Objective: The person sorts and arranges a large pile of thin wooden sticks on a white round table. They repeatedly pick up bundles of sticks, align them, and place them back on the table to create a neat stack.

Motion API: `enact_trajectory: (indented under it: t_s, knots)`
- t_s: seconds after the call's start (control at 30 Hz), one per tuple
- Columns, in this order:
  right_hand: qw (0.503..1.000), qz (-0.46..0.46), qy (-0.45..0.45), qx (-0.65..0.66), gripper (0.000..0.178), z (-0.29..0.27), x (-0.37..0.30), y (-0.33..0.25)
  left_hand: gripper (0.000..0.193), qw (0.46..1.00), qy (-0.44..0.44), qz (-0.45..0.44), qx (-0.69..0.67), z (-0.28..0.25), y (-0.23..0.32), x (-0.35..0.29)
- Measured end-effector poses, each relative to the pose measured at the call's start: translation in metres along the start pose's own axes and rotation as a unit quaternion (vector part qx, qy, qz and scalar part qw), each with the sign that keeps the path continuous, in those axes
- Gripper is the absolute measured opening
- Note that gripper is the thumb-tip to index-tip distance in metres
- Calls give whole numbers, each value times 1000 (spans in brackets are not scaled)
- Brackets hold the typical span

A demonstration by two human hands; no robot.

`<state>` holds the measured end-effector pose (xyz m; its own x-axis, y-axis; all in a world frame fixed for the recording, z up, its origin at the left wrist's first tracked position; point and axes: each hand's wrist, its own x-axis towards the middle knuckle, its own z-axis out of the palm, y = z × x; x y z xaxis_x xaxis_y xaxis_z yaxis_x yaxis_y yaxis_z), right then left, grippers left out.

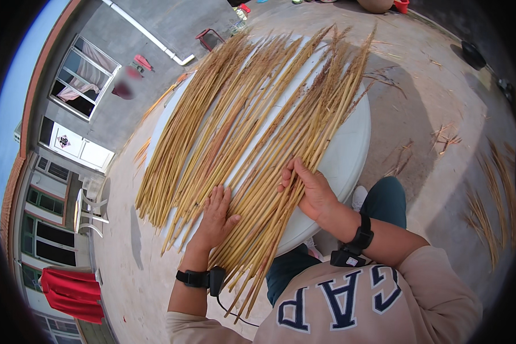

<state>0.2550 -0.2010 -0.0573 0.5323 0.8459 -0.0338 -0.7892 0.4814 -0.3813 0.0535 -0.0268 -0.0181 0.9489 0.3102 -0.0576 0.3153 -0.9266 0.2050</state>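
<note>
Long dried stalks with feathery brown tops lie spread over a round white table (352,157), their tops pointing away from me. They form a dense left bundle (180,135), a thinner middle group (229,137) and a right bundle (269,198) whose cut ends hang over the near edge. My left hand (215,217) lies flat on the lower part of the stalks, its fingers stretched out, between the middle group and the right bundle. At the right bundle's outer edge, my right hand (311,189) is closed around a few stalks, thumb on top.
More stalks (490,200) lie on the concrete floor at the right, with broken bits (444,137) nearer the table. A white chair (90,212) stands at the left by the house. Red cloth (71,292) hangs at lower left. A red-framed stool (208,39) is beyond the table.
</note>
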Motion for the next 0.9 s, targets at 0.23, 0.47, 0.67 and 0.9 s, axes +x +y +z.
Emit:
enact_trajectory:
  t_s: [0.23,0.47,0.67,0.9]
  knots:
    - [1000,-6,3,-7,28,2,-1,0,61,998,27,-24,-50,-4,7,3]
    - [1000,0,8,-6,29,1,-1,1,56,999,21,1,-28,1,29,2]
    - [1000,2,6,-9,29,1,-1,0,48,987,130,-27,-94,-13,20,8]
    - [1000,4,4,-5,29,0,1,2,16,980,177,-49,75,-6,-9,26]
